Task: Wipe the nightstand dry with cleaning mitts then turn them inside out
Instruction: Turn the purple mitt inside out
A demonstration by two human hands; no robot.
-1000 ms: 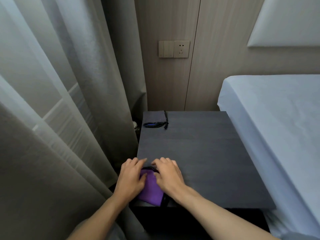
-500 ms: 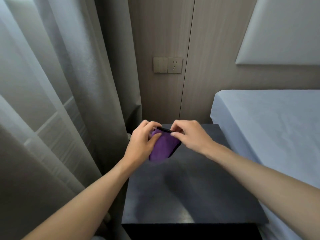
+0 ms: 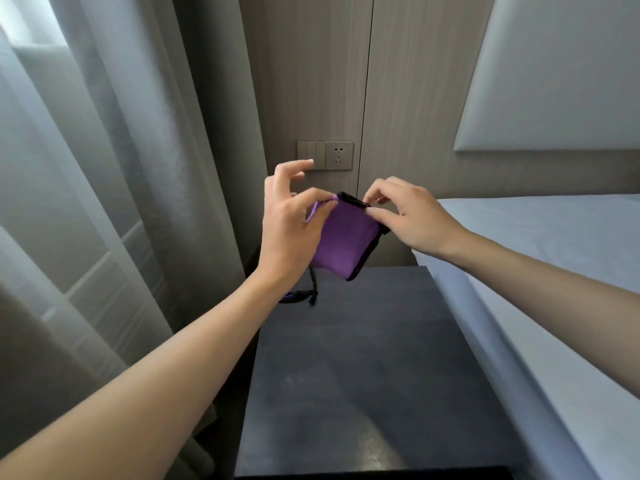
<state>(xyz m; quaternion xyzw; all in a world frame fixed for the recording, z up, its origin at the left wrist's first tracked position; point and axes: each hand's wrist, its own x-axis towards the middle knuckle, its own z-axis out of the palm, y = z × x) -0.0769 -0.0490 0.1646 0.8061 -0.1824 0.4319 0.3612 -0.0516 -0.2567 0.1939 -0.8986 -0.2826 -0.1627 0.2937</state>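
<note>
Mitt (image 3: pixel 341 240), purple with black trim, hangs above the tabletop (image 3: pixel 363 358); left hand (image 3: pixel 294 223) pinches its 9 o'clock edge, right hand (image 3: pixel 412 216) its 2 o'clock cuff.

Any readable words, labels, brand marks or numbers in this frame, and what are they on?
None are readable.
Purple mitt: no label or print shows.
Wall switch and socket plate: plain, no visible marking.
Dark item at the nightstand's back corner: too small to tell.
</note>
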